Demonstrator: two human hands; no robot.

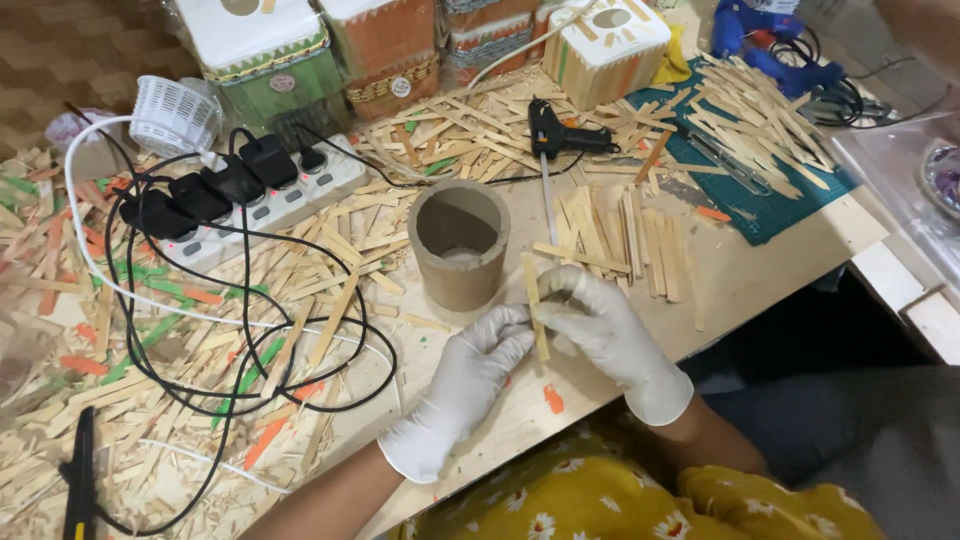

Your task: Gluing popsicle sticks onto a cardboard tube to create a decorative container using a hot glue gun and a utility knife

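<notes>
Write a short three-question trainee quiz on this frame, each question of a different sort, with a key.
1. True or false: both gloved hands, the left hand and the right hand, hold one thin wooden stick between them.
2. What stands just beyond the hands? A) a glass jar B) an open brown cardboard tube C) a metal can
3. Fill in: the black glue gun lies on the table, ______ the tube as seen from the person.

Key
1. True.
2. B.
3. Beyond it, slightly to the right, among loose sticks.
</notes>
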